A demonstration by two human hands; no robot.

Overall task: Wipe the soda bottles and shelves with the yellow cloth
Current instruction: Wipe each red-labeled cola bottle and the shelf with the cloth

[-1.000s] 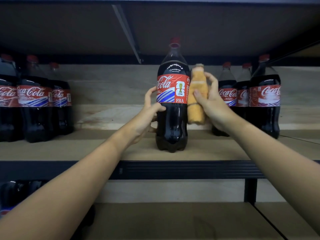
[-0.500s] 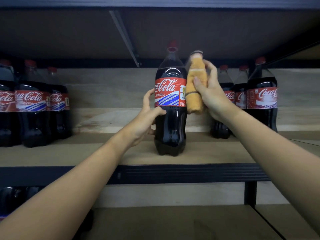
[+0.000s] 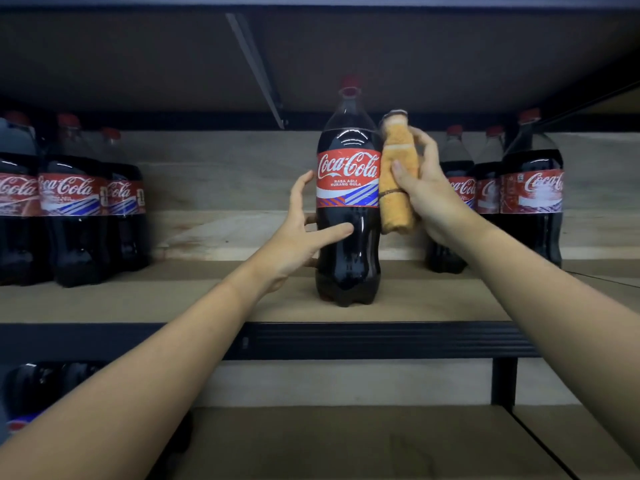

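Mid-wipe on centre bottle (image 3: 348,202), upright near shelf (image 3: 194,303) front edge. Right hand (image 3: 424,188) clamped on cloth (image 3: 398,174), pressed against bottle's right side. Left hand (image 3: 304,230) fingers spread, steadying bottle. Side bottles, shelf apparently still to do.

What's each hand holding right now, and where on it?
Right hand grips the rolled yellow cloth mid-length. Left hand touches the Coca-Cola bottle below its label.

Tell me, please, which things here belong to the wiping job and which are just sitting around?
In the job: centre bottle, yellow cloth, left hand, right hand, shelf.
Just there: lower shelf, dark bottles below.
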